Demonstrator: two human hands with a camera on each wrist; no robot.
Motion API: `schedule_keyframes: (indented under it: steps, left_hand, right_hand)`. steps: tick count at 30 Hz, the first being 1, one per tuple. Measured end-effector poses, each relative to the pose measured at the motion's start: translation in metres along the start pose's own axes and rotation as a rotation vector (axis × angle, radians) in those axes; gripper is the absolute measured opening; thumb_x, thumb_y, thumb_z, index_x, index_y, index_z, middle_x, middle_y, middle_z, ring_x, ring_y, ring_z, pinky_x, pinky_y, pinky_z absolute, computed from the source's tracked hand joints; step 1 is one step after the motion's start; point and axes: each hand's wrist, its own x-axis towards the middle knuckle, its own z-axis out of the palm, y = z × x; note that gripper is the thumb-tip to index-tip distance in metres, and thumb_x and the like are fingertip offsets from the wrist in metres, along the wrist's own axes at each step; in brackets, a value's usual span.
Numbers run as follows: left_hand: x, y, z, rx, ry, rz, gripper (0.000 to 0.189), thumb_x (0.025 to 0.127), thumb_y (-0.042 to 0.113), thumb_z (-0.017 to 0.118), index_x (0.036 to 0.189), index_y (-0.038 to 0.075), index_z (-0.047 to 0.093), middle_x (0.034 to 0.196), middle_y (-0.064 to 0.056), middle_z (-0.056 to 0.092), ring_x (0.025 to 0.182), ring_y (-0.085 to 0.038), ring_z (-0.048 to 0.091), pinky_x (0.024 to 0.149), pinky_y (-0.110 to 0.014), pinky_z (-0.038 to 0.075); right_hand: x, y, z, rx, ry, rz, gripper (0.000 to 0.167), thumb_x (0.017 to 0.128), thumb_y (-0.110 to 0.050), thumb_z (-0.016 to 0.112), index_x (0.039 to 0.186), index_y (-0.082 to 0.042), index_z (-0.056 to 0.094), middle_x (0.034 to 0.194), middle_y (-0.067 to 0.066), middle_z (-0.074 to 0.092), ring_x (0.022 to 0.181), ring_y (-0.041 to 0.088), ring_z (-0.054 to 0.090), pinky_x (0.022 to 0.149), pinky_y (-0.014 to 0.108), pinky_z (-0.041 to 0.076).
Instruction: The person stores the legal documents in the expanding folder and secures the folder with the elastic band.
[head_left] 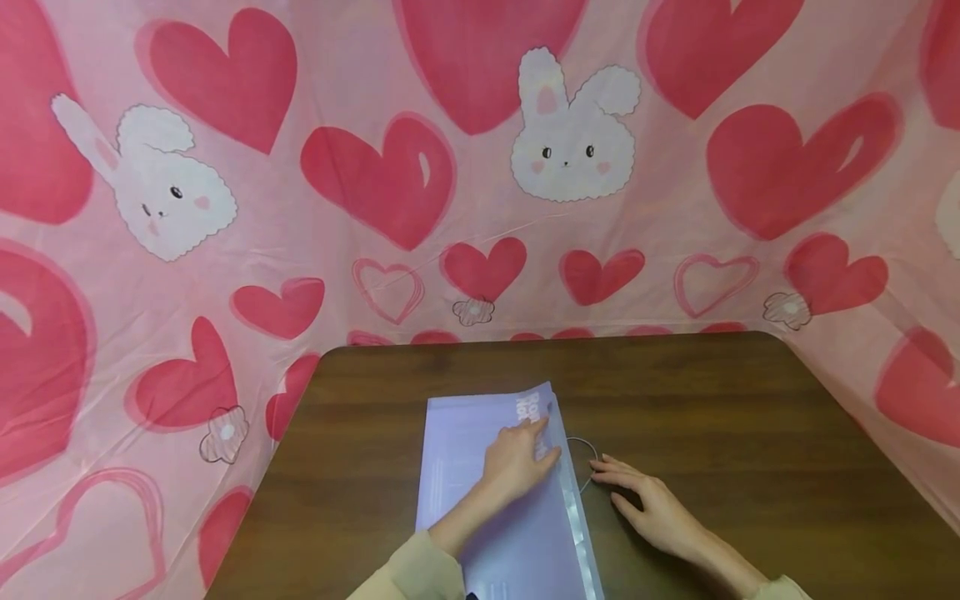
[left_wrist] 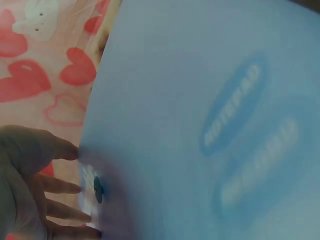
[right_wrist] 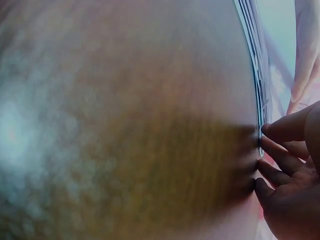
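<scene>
A pale purple plastic folder (head_left: pixel 517 533) with white lettering lies on the table, its spread cover filling most of the left wrist view, where the word NOTEPAD is readable. My left hand (head_left: pixel 517 458) rests on the cover near its right edge, fingers extended. Close to those fingertips sits a small dark round button (left_wrist: pixel 98 189). A thin pale cord (head_left: pixel 583 441) loops out from the folder's right side. My right hand (head_left: pixel 660 512) lies low over the table, its long fingers reaching the cord and its thumb apart from them. In the right wrist view the fingertips (right_wrist: pixel 265 131) are beside the folder's layered edge (right_wrist: pixel 254 55).
The dark wooden table (head_left: pixel 750 417) extends on both sides of the folder and behind it. Pink cloth (head_left: pixel 480 208) printed with hearts and rabbits hangs beyond the table's back and side edges.
</scene>
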Motion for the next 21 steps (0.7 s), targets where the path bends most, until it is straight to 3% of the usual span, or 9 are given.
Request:
schedule_keyframes:
  steps: [4, 10, 18, 21]
  left_hand:
    - [-0.003, 0.006, -0.005, 0.04, -0.022, -0.023, 0.053, 0.095, 0.037, 0.081, 0.141, 0.012, 0.075, 0.141, -0.021, 0.075, 0.114, -0.044, 0.075, 0.079, -0.057, 0.065]
    - [-0.003, 0.004, 0.0, 0.086, -0.008, -0.008, 0.05, 0.094, 0.037, 0.082, 0.138, 0.014, 0.077, 0.139, -0.021, 0.075, 0.113, -0.042, 0.075, 0.078, -0.055, 0.066]
    - [-0.007, 0.005, 0.004, 0.155, 0.043, 0.017, 0.046, 0.096, 0.039, 0.078, 0.135, 0.015, 0.078, 0.136, -0.022, 0.077, 0.112, -0.04, 0.074, 0.075, -0.053, 0.066]
    - [-0.01, 0.005, 0.007, 0.212, 0.029, 0.03, 0.046, 0.099, 0.041, 0.075, 0.136, 0.015, 0.077, 0.138, -0.022, 0.075, 0.119, -0.041, 0.073, 0.077, -0.054, 0.066]
  right_hand:
    - [0.0, 0.001, -0.001, -0.008, -0.01, -0.005, 0.043, 0.091, 0.01, 0.076, 0.131, -0.006, 0.078, 0.14, 0.017, 0.075, 0.15, -0.011, 0.046, 0.114, -0.003, 0.024]
    - [-0.001, 0.001, -0.003, -0.083, -0.029, -0.002, 0.051, 0.092, 0.007, 0.078, 0.141, -0.009, 0.073, 0.145, 0.017, 0.072, 0.149, -0.001, 0.054, 0.114, -0.002, 0.026]
    - [0.001, -0.004, -0.001, -0.197, -0.052, -0.001, 0.046, 0.099, -0.007, 0.078, 0.144, -0.009, 0.072, 0.15, 0.011, 0.07, 0.143, 0.031, 0.063, 0.118, 0.0, 0.019]
    - [0.0, -0.004, 0.0, -0.232, -0.06, -0.002, 0.045, 0.099, -0.01, 0.079, 0.143, -0.009, 0.072, 0.153, 0.009, 0.069, 0.142, 0.037, 0.062, 0.119, 0.0, 0.017]
